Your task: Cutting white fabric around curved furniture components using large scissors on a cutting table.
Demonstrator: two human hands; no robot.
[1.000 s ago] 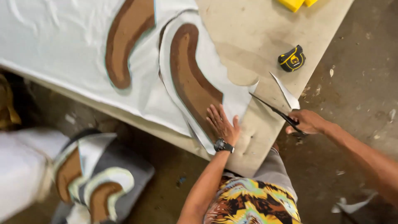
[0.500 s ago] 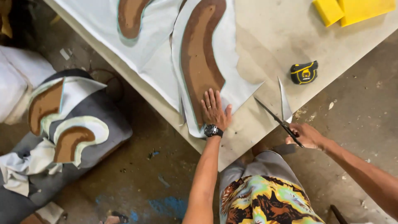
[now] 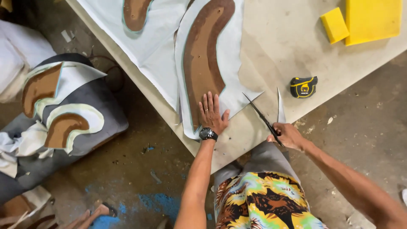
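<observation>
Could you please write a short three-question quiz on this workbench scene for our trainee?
1. True or false: the left hand lies flat on the brown curved piece.
2. What does the right hand hold?
A. the tape measure
B. the scissors
C. a yellow foam block
3. Fill in: the tape measure sits on the ___, near its edge.

Key:
1. True; the palm presses the piece and the white fabric under it.
2. B; the blades are parted, with their tips at the fabric's corner.
3. Table.
</observation>
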